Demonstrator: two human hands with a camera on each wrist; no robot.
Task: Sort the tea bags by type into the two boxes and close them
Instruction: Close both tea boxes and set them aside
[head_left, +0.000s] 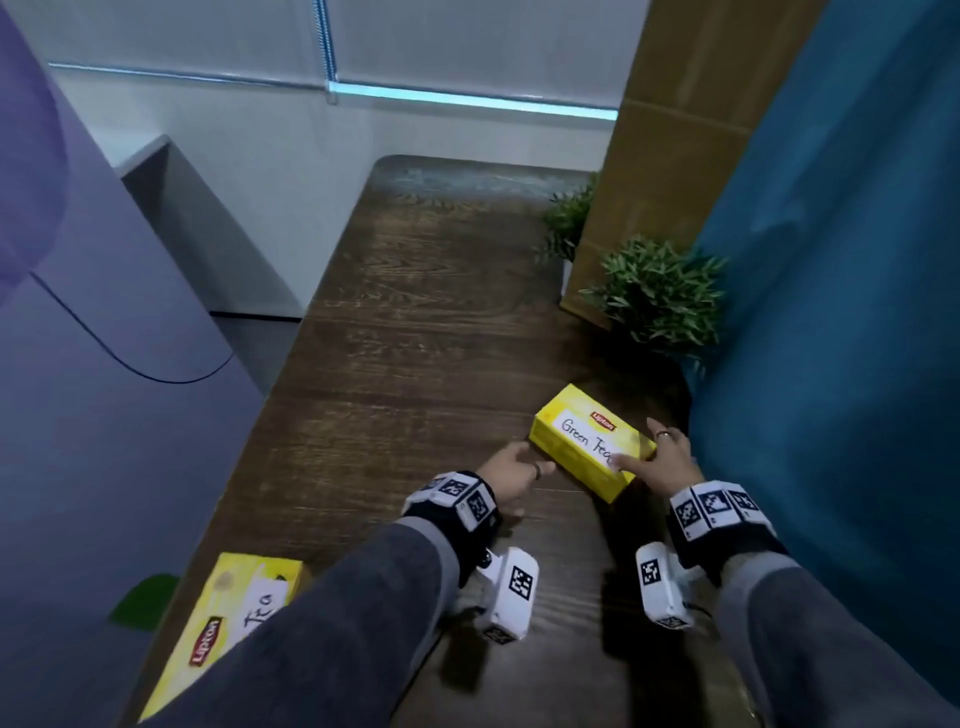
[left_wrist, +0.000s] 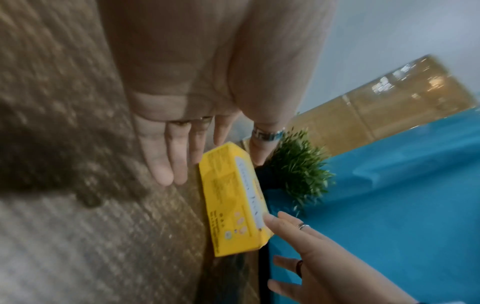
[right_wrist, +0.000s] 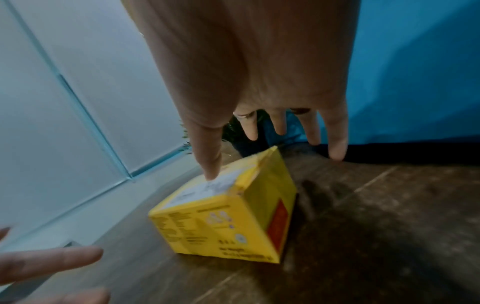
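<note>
A closed yellow Lipton box labelled "Green Tea" (head_left: 589, 441) (left_wrist: 233, 197) (right_wrist: 228, 218) lies on the dark wooden table (head_left: 415, 338) near its right edge. My right hand (head_left: 657, 457) is spread open over the box's near right end, its thumb tip pressing on the white label (right_wrist: 215, 185), the other fingers hanging past the box. My left hand (head_left: 511, 467) lies open with straight fingers on the table just left of the box, apart from it (left_wrist: 176, 156). A second yellow Lipton box (head_left: 228, 618), lid shut, lies at the near left, partly hidden by my left sleeve.
Two small green potted plants (head_left: 660, 291) stand at the back right beside a brown cardboard panel (head_left: 665, 156). A blue cloth surface (head_left: 841, 312) borders the table's right side. White walls and a grey cabinet (head_left: 104, 364) flank the left.
</note>
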